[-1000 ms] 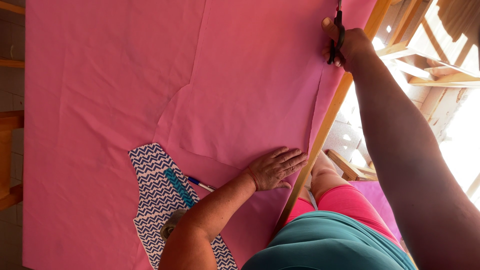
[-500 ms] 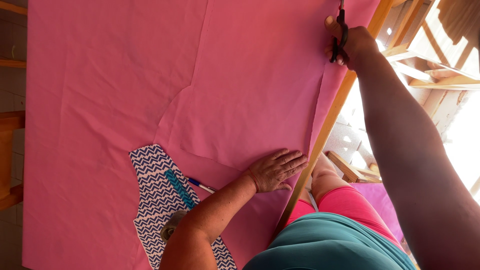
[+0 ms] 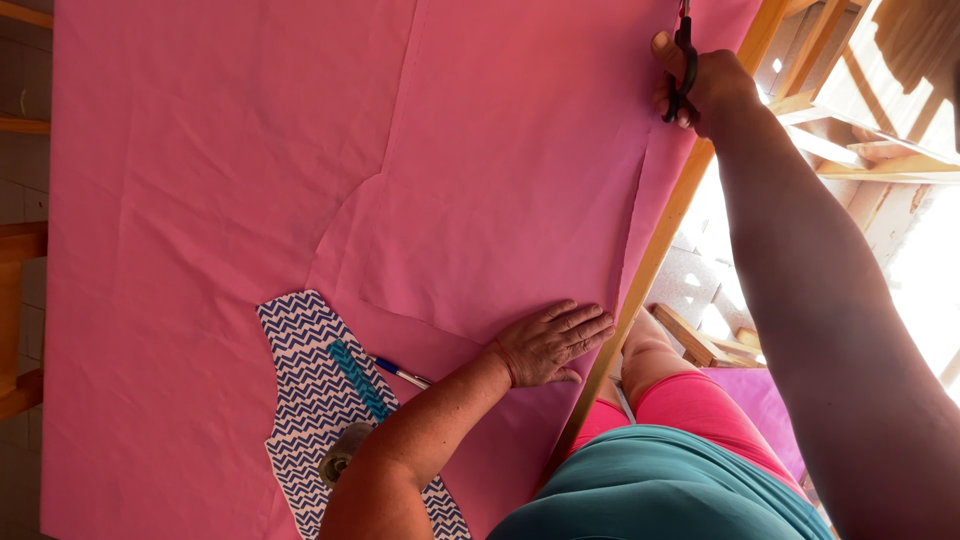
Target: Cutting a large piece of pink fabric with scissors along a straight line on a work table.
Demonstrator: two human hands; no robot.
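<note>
A large pink fabric (image 3: 250, 180) covers a table with a wooden edge (image 3: 652, 265). My right hand (image 3: 718, 92) is at the top right, near that edge, and grips black-handled scissors (image 3: 686, 58) whose blades sit in the fabric. A cut line runs down the fabric from the scissors, parallel to the edge. My left hand (image 3: 550, 345) lies flat, palm down, on the fabric close to the table edge, with its fingers spread. Beside my left forearm lies a blue-and-white chevron pattern piece (image 3: 305, 370), with a teal strip (image 3: 358, 380) and a blue pen (image 3: 400, 373) on it.
A small round metal object (image 3: 340, 462) sits on the chevron piece by my forearm. Wooden frames (image 3: 830, 100) stand beyond the table edge at the right. Wooden furniture (image 3: 20, 300) shows at the left border. My legs in pink shorts (image 3: 700, 400) are under the table edge.
My right hand with the scissors has crept slightly further along the fabric near the table edge. My left hand has stayed flat in the same spot.
</note>
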